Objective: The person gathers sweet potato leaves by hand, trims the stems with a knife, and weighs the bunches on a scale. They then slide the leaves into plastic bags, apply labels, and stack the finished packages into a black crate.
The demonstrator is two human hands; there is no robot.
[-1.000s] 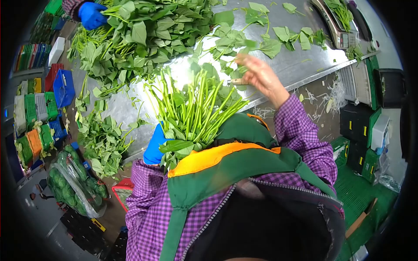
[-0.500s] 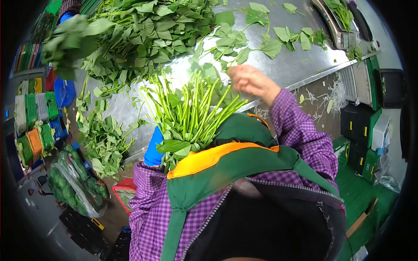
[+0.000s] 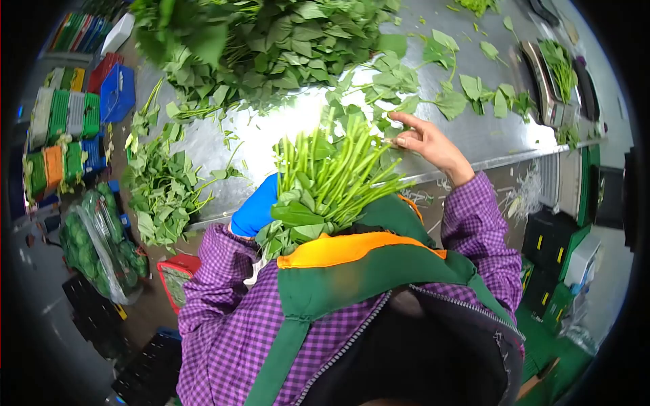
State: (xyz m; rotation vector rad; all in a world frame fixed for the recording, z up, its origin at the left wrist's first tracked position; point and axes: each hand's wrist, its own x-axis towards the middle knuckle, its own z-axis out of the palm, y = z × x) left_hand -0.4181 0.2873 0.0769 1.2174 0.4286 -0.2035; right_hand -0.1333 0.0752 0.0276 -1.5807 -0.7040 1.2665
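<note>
Blue-gloved left hand (image 3: 254, 208) holds a leafy bunch (image 3: 342, 172) at centre, grip partly hidden, stems fanned from twelve to two o'clock, likely to keep their ends exposed; at two o'clock, by the tabletop (image 3: 497, 139), the bare right hand (image 3: 432, 145) parts its fingers.

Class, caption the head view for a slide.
Gloved left hand holds leafy stems; bare right hand near them.

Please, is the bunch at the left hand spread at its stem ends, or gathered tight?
Spread: the cut end of the bunch fans out above the gloved left hand, with gaps visible between stems.
</note>
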